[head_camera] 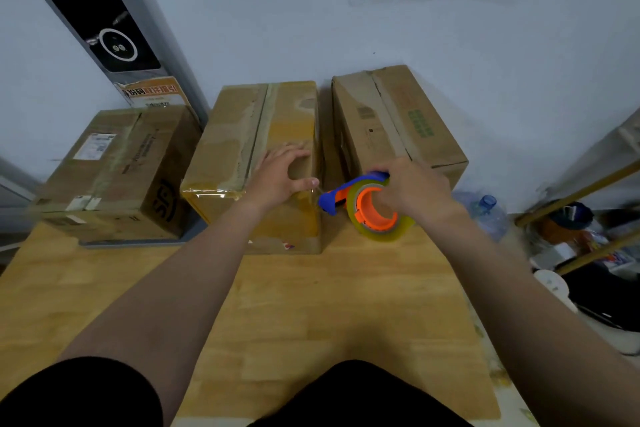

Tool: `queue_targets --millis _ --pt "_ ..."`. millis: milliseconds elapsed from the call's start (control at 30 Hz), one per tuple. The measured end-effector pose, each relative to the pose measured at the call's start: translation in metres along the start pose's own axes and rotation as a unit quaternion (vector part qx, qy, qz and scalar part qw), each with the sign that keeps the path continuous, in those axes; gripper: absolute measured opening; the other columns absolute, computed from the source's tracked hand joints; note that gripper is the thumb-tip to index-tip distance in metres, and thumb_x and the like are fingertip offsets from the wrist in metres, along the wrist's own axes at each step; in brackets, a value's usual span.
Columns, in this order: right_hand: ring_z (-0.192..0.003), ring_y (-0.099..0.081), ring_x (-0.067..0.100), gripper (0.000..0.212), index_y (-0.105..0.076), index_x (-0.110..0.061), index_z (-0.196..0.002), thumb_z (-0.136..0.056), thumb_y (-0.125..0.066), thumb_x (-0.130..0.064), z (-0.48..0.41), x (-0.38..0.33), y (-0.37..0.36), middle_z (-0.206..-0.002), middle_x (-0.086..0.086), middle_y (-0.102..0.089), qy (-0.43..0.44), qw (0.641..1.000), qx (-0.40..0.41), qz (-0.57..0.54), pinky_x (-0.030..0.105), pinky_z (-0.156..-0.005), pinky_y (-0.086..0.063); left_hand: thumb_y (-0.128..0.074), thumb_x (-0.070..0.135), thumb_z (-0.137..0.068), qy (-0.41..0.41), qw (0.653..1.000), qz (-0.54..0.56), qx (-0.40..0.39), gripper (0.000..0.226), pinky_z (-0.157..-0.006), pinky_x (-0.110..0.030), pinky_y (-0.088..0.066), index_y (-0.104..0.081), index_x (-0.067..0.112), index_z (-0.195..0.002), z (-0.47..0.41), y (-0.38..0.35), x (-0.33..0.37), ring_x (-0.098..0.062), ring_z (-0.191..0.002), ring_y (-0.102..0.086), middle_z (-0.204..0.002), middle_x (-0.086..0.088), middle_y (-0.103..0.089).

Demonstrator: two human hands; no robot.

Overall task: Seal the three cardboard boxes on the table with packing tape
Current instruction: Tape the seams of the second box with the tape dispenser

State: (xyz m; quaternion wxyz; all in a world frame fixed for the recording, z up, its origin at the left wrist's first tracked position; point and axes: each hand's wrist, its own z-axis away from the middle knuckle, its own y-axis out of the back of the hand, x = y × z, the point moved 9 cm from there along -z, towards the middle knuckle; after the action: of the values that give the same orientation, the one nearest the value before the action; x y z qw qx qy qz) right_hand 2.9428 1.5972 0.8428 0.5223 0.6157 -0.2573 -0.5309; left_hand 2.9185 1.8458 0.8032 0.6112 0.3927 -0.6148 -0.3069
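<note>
Far left of the middle box, a dark panel with a round white ring leans up the pale wall. Below it the left box sits on a grey slab at the back of the wooden bench, just beside the middle box, its flaps shut and a white label on top. The middle box stands upright at the back of the bench, flaps closed, with a band of tape along its top seam and glossy tape over its near left edge. The left grip lies on top of this box by its near right corner, fingers spread and relaxed, holding nothing, the thumb along the near edge. Just right of that corner the blue dispenser points its nose at the box's right edge, level with the gap before the next box. The right grip is curled round the dispenser, with fingers through the orange core of the tape roll, which hangs above the bench. Behind it the right box stands close beside the middle box, flaps down, green print on top; whether its seam is taped cannot be told. Further right a clear bottle lies off the bench's edge, and past it stands a cluttered shelf.
</note>
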Motion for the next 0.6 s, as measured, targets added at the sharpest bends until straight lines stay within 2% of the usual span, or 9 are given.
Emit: queue_targets --millis 133,200,267,300,400,500,600 --pt "-0.091 -0.058 0.021 0.046 -0.061 -0.052 -0.122 -0.085 -0.062 -0.024 0.004 -0.001 -0.002 -0.108 -0.009 -0.065 -0.006 0.999 -0.012 0.031 0.034 -0.072 -0.043 -0.078 0.054 -0.082 0.004 1.0 0.001 -0.003 0.071 -0.124 -0.055 -0.017 -0.053 0.032 -0.145 0.001 0.001 0.001 -0.015 -0.153 -0.023 -0.161 0.011 -0.039" --pt "-0.091 -0.062 0.024 0.038 -0.065 -0.05 -0.114 -0.086 -0.06 -0.025 0.009 0.006 -0.01 -0.105 -0.005 -0.067 -0.002 0.997 -0.014 0.07 0.034 -0.07 -0.046 -0.076 0.057 -0.082 0.001 1.0 0.004 -0.003 0.071 -0.123 -0.056 -0.017 -0.053 0.033 -0.145 0.001 0.002 0.0 -0.014 -0.153 -0.022 -0.16 0.012 -0.039" --pt "-0.081 -0.061 0.022 0.031 -0.065 -0.047 -0.106 -0.083 -0.061 -0.027 0.015 0.025 -0.027 -0.095 -0.004 -0.068 -0.011 0.998 -0.026 0.05 0.032 -0.065 -0.047 -0.075 0.058 -0.083 0.004 1.0 0.0 -0.008 0.071 -0.124 -0.055 -0.017 -0.052 0.033 -0.146 0.002 0.0 0.0 -0.015 -0.153 -0.021 -0.161 0.011 -0.038" --pt "-0.079 -0.06 0.021 0.033 -0.064 -0.047 -0.109 -0.082 -0.061 -0.028 0.018 0.036 -0.035 -0.092 -0.004 -0.067 -0.022 0.999 -0.033 0.026 0.032 -0.064 -0.047 -0.075 0.057 -0.084 0.005 1.0 -0.004 -0.007 0.071 -0.124 -0.055 -0.017 -0.052 0.033 -0.146 0.002 0.001 0.002 -0.016 -0.153 -0.021 -0.161 0.011 -0.037" --pt "-0.086 -0.063 0.021 0.04 -0.064 -0.048 -0.116 -0.081 -0.064 -0.029 0.021 0.058 -0.054 -0.095 -0.006 -0.068 -0.036 0.998 -0.052 -0.009 0.036 -0.071 -0.053 -0.075 0.055 -0.085 0.007 1.0 -0.012 -0.002 0.069 -0.124 -0.055 -0.016 -0.052 0.033 -0.146 0.001 0.001 0.006 -0.016 -0.153 -0.021 -0.161 0.011 -0.038" --pt "-0.091 -0.063 0.019 0.043 -0.064 -0.044 -0.119 -0.079 -0.069 -0.032 0.019 0.075 -0.093 -0.104 -0.004 -0.07 -0.059 0.988 -0.131 -0.047 0.041 -0.081 -0.057 -0.076 0.055 -0.084 0.009 1.0 -0.004 -0.001 0.067 -0.123 -0.058 -0.017 -0.054 0.034 -0.144 0.0 -0.001 0.002 -0.015 -0.152 -0.022 -0.16 0.011 -0.039" --pt "-0.098 -0.064 0.02 0.059 -0.062 -0.043 -0.127 -0.07 -0.073 -0.035 0.018 0.099 -0.141 -0.111 -0.006 -0.069 -0.102 0.974 -0.189 -0.077 0.042 -0.088 -0.056 -0.077 0.056 -0.082 0.01 1.0 0.004 0.002 0.067 -0.122 -0.059 -0.018 -0.055 0.036 -0.142 -0.002 -0.002 -0.002 -0.015 -0.151 -0.024 -0.159 0.012 -0.04"
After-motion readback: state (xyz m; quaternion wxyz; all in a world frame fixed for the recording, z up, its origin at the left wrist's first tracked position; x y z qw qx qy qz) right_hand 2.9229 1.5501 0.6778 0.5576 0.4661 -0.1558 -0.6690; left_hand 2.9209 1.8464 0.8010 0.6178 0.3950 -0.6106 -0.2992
